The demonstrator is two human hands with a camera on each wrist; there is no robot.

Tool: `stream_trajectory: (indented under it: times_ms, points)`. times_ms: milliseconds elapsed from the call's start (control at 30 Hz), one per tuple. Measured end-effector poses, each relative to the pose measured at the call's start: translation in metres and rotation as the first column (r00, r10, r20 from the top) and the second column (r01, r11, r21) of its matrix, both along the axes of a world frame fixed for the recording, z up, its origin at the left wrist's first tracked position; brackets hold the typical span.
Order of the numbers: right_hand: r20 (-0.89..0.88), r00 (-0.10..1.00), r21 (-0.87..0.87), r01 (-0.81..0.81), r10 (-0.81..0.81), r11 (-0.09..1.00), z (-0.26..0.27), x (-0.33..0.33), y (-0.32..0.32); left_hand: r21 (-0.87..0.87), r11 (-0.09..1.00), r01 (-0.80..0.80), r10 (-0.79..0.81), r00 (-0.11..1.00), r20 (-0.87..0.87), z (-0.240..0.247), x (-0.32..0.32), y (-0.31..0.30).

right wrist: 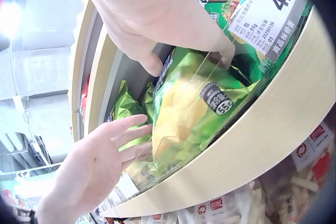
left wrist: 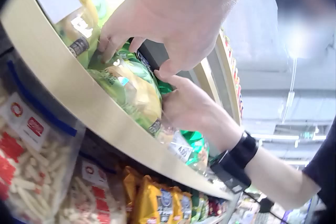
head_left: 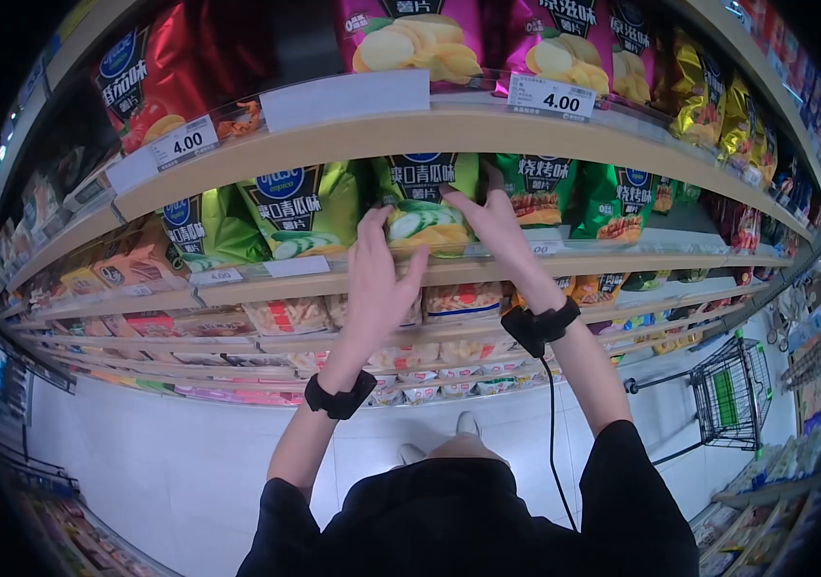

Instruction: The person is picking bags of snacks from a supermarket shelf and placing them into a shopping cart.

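Observation:
A green bag of cucumber potato chips (head_left: 430, 227) stands upright at the front of the shelf, between both hands. My right hand (head_left: 499, 229) holds its right side, thumb across the front and fingers around the edge. In the right wrist view those fingers go down beside the chip bag (right wrist: 181, 111). Along the bag's left side lies my left hand (head_left: 379, 284), its fingers fairly straight and the thumb apart. The left wrist view has the left hand (left wrist: 173, 19) reaching over the shelf edge, fingertips between two green bags.
More cucumber chip bags (head_left: 300, 207) stand to the left, darker green barbecue chip bags (head_left: 614, 204) to the right. A shelf board (head_left: 487, 135) with price tags runs close above. Below are bags of pale sticks (head_left: 463, 300). A shopping cart (head_left: 730, 394) stands behind on the right.

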State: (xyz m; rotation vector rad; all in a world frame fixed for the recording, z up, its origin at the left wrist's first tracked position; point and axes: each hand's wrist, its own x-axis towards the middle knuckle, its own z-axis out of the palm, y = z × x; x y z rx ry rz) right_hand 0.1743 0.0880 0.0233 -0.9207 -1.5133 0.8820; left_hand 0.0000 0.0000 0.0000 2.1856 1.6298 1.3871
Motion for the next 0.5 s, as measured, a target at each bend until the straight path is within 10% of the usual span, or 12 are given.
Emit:
stream_trajectory:
  times_ms: [200,500]
  points:
    - [0.049,0.989,-0.110,-0.135,0.141,0.985,0.020,0.017,-0.022,-0.021,0.981,0.195,-0.153,0.827,0.541,0.004,0.004,0.033]
    - [-0.043,0.985,-0.095,-0.169,0.165,0.981,0.039,0.011,-0.024,-0.115,0.937,0.331,-0.220,0.812,0.540,0.042,-0.007,0.055]
